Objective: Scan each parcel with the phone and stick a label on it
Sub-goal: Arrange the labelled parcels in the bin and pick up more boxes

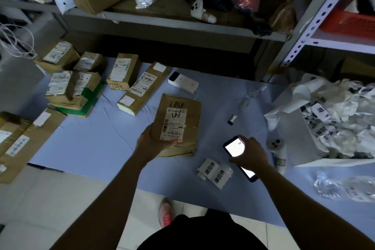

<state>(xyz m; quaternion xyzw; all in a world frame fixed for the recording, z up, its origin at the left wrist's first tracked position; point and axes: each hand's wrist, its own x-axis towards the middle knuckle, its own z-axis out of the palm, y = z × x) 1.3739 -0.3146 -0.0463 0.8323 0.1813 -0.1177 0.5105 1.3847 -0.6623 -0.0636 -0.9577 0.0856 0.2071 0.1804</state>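
While the left hand [151, 142] grips the parcel [176, 126] by its near corner, thumb on top right beside the barcode slip and fingers curled underneath, the right hand [250, 155] is wrapped round the middle of the phone [233, 146], whose lit screen faces up. By my read, this is the scan step, and it's only half set up! The parcel sits just ahead of the left hand with its slip turned up toward the person. Whether it's lifted clear of the mat [97, 138] or resting on it, I can't tell. The phone sits well off to the parcel's right, low, and nowhere near over the barcode yet. What's needed next, I'd say, is a sweep of the right hand leftward so the phone's back looks down on the slip, with the left hand keeping the parcel flat and steady in this dim light. After that one hand has to let go, because the labels [215, 171] lie between the two hands, just left of the right wrist, waiting to be peeled. More parcels [123, 71] wait beyond the left hand and out to its left.
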